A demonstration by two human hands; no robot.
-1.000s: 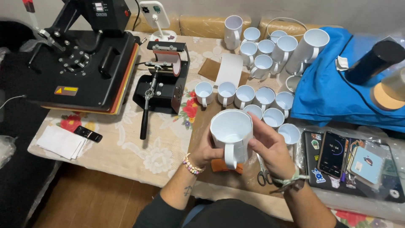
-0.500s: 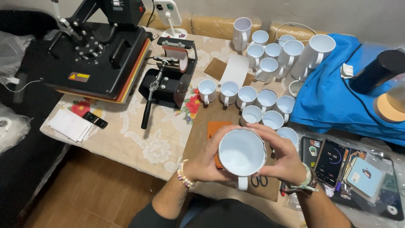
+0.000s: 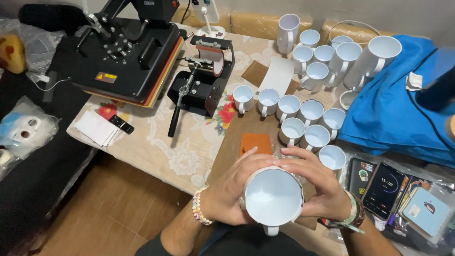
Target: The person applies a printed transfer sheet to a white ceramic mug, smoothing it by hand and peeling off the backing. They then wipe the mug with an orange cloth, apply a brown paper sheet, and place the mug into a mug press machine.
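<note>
Closer to the body now, the plain white ceramic mug point(image 3: 274, 198) sits low centre, above a cream floral tablecloth point(image 3: 161, 147) and wooden floor point(image 3: 109, 213). Left hand point(image 3: 232, 187) and right hand point(image 3: 315, 182) clasp its sides, mouth up, handle toward the wearer.

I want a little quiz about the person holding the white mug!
1. True or false: both hands, left hand and right hand, wrap the white mug.
2. What colour is the flat pad just beyond the fingers?
A green
B orange
C purple
3. Which way does the held mug's handle point: toward the person or away?

Key: 1 true; 2 B; 3 toward the person.
</note>
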